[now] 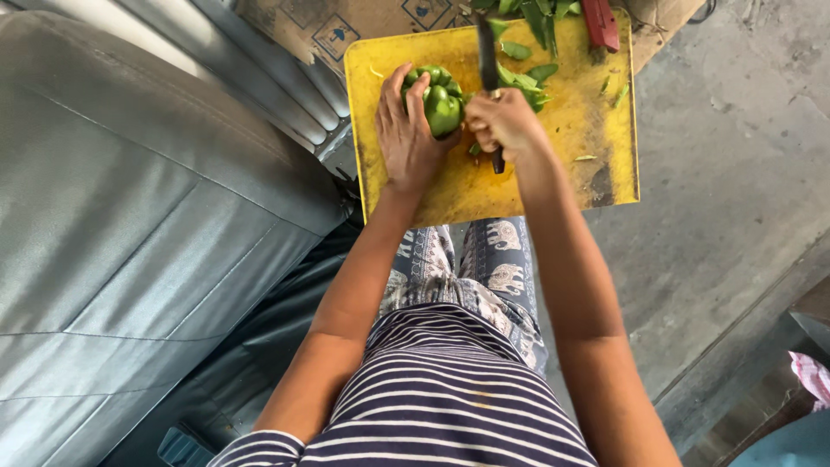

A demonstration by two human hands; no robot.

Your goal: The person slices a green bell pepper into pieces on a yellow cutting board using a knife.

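Note:
A green bell pepper (442,104) rests on a worn yellow cutting board (596,112). My left hand (406,130) curls over the pepper's left side and holds it down. My right hand (506,124) grips the dark handle of a knife (487,52), whose blade points away from me just right of the pepper. Cut green pepper pieces (525,79) lie on the board beyond my right hand.
The board sits on brown cardboard (363,26) on a grey concrete floor (735,173). A red-handled tool (600,24) lies at the board's far edge among green leaves (545,13). A grey cushioned seat (130,216) fills the left side.

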